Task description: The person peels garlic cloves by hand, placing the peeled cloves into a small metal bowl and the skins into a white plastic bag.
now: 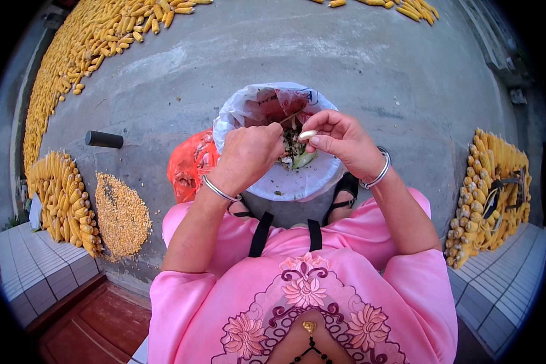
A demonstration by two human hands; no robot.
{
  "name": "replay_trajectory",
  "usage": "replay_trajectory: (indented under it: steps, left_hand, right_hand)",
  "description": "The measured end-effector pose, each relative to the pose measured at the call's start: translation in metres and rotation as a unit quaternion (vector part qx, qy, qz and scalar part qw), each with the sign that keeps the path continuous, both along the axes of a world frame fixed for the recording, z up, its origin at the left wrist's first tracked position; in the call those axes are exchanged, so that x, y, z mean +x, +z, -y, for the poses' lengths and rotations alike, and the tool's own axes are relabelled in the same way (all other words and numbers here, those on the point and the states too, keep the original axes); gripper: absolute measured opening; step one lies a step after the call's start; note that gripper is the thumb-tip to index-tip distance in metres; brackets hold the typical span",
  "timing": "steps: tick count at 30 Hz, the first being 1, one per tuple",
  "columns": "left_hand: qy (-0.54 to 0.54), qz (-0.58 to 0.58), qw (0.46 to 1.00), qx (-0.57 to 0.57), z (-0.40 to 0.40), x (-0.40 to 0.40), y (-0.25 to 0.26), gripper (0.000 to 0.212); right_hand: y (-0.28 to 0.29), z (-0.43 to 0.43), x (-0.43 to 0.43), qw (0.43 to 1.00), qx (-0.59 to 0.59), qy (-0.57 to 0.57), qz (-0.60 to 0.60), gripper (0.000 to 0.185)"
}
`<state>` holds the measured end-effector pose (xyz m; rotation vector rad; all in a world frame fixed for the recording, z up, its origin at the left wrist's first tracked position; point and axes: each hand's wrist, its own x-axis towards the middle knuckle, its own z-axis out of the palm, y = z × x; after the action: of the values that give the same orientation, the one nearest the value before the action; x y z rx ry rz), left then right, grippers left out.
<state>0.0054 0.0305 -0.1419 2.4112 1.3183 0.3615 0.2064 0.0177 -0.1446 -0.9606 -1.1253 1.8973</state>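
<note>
Between the thumb and fingers of my right hand [339,139] is a pale peeled garlic clove [307,135]. My left hand [255,148] is to its left with the fingers curled in; whether it holds anything cannot be told. Both hands are over a bin lined with a white plastic bag [282,182]. Inside the bin lie dark scraps and a piece of green leaf [305,159]. A red plastic bag [179,159] with what look like garlic bulbs stands against the bin's left side.
Corn cobs [68,54] cover the ground at the upper left. Stacked cobs stand at left [63,200] and right [477,195]. Loose corn kernels [120,216] and a black cylinder [104,139] lie on the concrete at left. My sandalled feet flank the bin.
</note>
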Motion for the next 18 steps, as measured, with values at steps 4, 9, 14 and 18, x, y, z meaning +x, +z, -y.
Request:
replay_trajectory:
  steps: [4,9,14,18]
  left_hand:
    - [0.002,0.112,0.993,-0.033,0.002,0.004,0.008,0.006]
    - [0.001,0.232,0.972,-0.041,0.006,0.010,0.015,0.008]
    - [-0.020,0.237,0.971,-0.014,0.008,0.011,0.013,0.009]
    - [-0.029,0.229,0.973,0.008,0.007,0.010,0.010,0.008]
  right_hand:
    - [-0.005,0.000,0.000,0.998,0.000,-0.038,-0.058,0.018]
    - [-0.007,0.001,-0.001,0.996,0.000,-0.041,-0.075,0.016]
    - [-0.007,0.002,-0.004,0.999,0.003,-0.034,-0.042,0.016]
    - [-0.005,0.003,-0.006,0.999,0.011,-0.039,-0.032,0.015]
